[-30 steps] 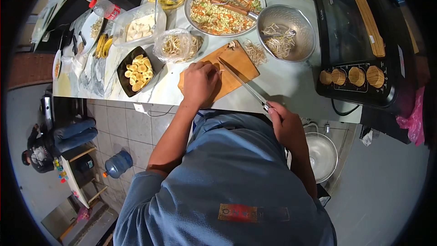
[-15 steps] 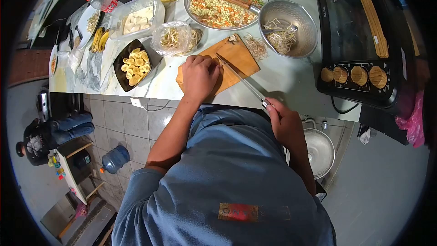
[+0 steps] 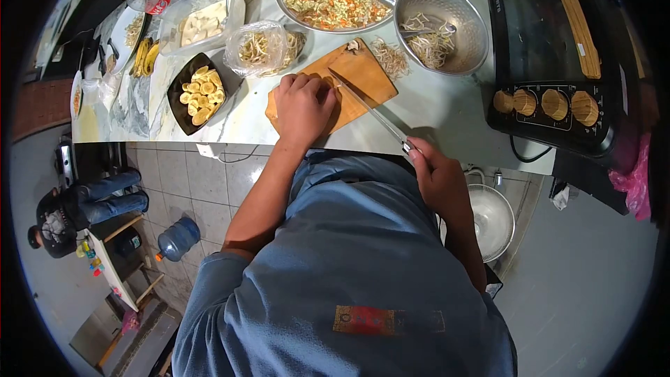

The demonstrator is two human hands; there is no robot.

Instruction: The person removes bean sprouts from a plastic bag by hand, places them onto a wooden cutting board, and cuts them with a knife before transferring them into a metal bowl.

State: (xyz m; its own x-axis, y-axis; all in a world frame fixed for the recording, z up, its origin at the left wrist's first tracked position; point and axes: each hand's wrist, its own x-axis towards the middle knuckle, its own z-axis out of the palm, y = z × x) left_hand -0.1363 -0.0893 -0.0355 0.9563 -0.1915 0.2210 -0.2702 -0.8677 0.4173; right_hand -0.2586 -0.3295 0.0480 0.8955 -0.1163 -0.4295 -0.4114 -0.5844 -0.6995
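My left hand [image 3: 302, 108] rests curled on a wooden cutting board [image 3: 366, 73], pinning something small under its fingers; what it is stays hidden. My right hand [image 3: 436, 178] grips the handle of a long knife [image 3: 368, 109], whose blade slants up to the left and meets the board right beside my left fingers. A small pile of bean sprouts [image 3: 391, 59] lies on the counter at the board's far right corner.
A metal colander [image 3: 465, 17] of sprouts, a large plate [image 3: 289, 7] of shredded vegetables, a plastic bag of sprouts [image 3: 262, 47], a black dish of banana slices [image 3: 176, 101] and a toaster oven [image 3: 558, 49] crowd the marble counter [image 3: 433, 115]. A person sits on the floor at left [image 3: 70, 213].
The view shifted slightly, so the counter sits higher in the frame. Both hands keep their hold, with the knife blade still against the board beside my left fingers.
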